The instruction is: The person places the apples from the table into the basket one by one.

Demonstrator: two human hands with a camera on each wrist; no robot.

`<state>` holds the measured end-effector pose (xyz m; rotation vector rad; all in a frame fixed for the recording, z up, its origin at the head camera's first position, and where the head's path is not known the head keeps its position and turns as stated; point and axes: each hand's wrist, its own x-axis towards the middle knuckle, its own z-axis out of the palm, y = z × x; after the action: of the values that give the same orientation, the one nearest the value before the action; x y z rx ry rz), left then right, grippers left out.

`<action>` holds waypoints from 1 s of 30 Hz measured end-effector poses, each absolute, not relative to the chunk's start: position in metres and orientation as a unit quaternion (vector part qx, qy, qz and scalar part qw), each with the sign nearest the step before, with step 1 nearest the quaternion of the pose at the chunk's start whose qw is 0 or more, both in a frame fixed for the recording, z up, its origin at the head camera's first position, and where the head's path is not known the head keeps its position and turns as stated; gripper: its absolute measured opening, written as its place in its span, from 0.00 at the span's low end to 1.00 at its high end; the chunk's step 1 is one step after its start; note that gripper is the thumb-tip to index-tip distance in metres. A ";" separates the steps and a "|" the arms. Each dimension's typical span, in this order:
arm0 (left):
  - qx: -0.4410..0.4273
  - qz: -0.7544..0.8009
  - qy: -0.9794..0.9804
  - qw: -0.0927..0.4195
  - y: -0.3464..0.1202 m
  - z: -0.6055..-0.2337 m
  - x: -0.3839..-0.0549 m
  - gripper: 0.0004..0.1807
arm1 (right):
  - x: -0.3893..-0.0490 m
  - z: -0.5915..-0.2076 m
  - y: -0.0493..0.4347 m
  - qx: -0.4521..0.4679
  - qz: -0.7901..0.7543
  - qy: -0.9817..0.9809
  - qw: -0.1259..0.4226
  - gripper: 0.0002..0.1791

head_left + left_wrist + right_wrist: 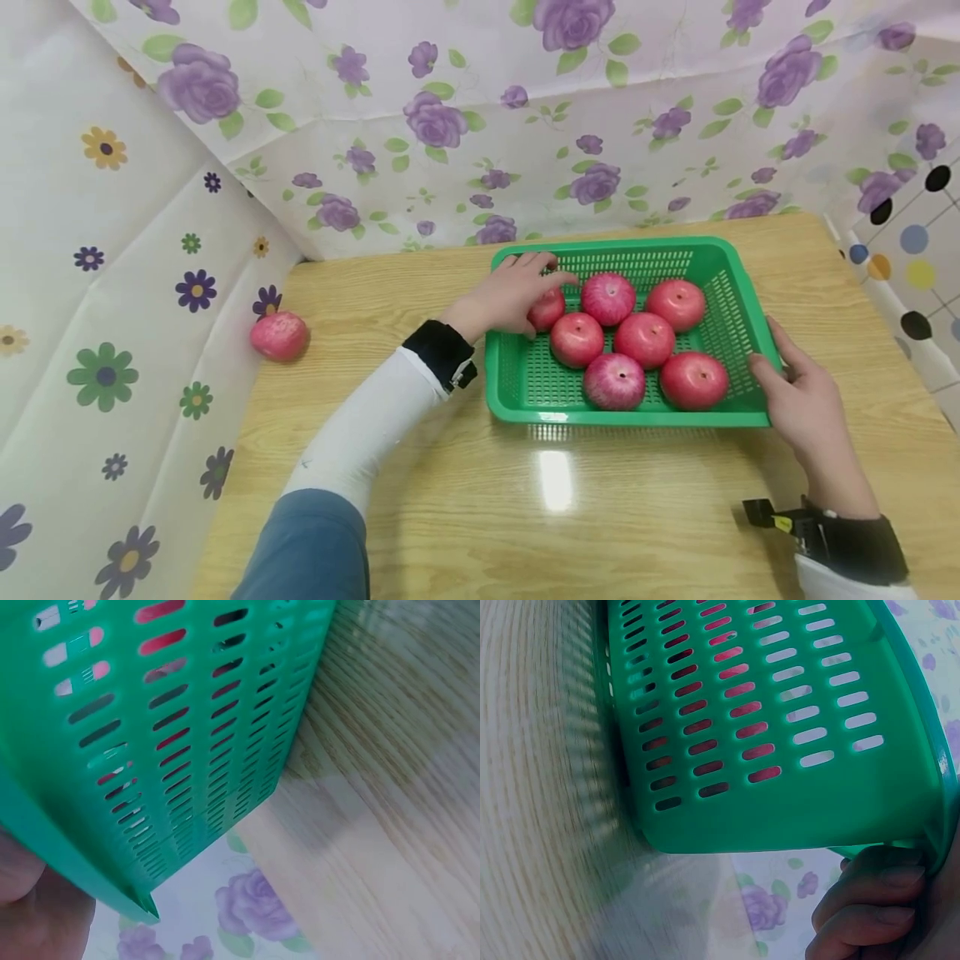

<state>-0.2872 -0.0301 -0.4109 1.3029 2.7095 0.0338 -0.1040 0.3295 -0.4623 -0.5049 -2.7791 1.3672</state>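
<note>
A green plastic basket (626,419) holds several red apples (644,340), two of them streaked pink. My left hand (510,296) reaches over its left rim, fingers and thumb curved around the leftmost apple (547,309), which is partly hidden beneath the hand. In the left wrist view, part of that hand (45,915) shows at the rim, outside the slotted wall (180,742). My right hand (810,400) grips the basket's right rim near the front corner; in the right wrist view its curled fingers (870,900) show under the rim.
Another pink-red apple (280,336) lies at the table's left edge, against the flower-printed sheet (142,333). Behind the wooden table (465,508) hangs a purple-rose sheet (450,167). A dotted, checked covering (911,275) borders the right side.
</note>
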 end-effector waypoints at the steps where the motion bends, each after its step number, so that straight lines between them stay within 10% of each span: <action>1: 0.431 0.022 0.900 0.067 -0.032 -0.411 -0.287 0.54 | -0.105 -0.462 0.329 -0.159 0.437 -0.885 0.001 0.32; 18: 0.313 0.252 0.899 -0.175 -0.207 -0.419 -0.251 0.46 | -0.103 -0.463 0.331 -0.159 0.454 -0.877 -0.016 0.32; 30: 0.028 0.178 0.978 -0.103 -0.349 -0.449 -0.223 0.53 | -0.106 -0.466 0.334 -0.164 0.472 -0.866 -0.015 0.33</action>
<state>-0.2233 -0.3486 -0.4486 0.0939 3.2922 0.5997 -0.1061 0.3340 -0.4659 -0.5196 -2.7472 1.4964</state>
